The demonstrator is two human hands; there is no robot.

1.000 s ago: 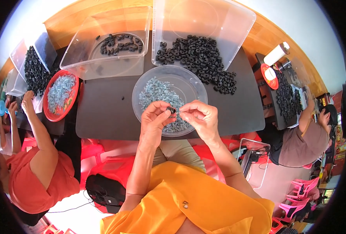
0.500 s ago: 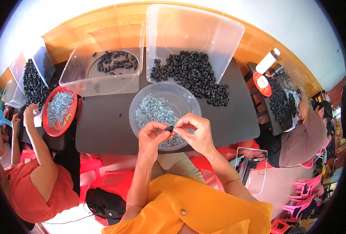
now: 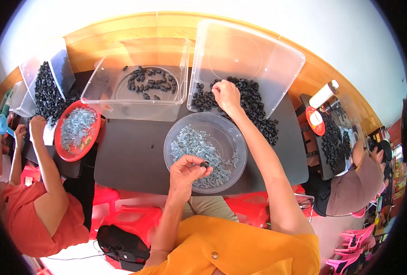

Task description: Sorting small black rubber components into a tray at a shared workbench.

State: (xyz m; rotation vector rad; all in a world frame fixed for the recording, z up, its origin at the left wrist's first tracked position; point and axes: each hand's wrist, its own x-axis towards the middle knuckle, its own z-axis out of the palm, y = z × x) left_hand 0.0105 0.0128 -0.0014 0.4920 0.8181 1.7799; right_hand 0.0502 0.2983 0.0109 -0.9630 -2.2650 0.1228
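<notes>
My left hand [image 3: 188, 176] pinches a small black plastic part [image 3: 204, 164] between thumb and fingertips, over the near side of a clear round tub [image 3: 171, 129]. Small silvery-blue pieces that look like coil springs [image 3: 192, 146] cover much of the tub's bottom. Farther out, my right hand [image 3: 226, 95] reaches into the pile of black plastic parts [image 3: 255, 106] at the mouth of a tipped clear bin [image 3: 286, 50]. Its fingers are bent together, and what they hold, if anything, is hidden.
Left of the tipped bin stands another clear bin [image 3: 134, 110] with joined black pieces. One black piece [image 3: 152, 146] lies alone on the dark table [image 3: 130, 165]. A red basin [image 3: 70, 156] of silvery pieces is beside a co-worker in red; another person sits at the right.
My right hand has left the left one and moved out to the black pile. My left hand keeps the black part over the tub. The view has shifted slightly.
</notes>
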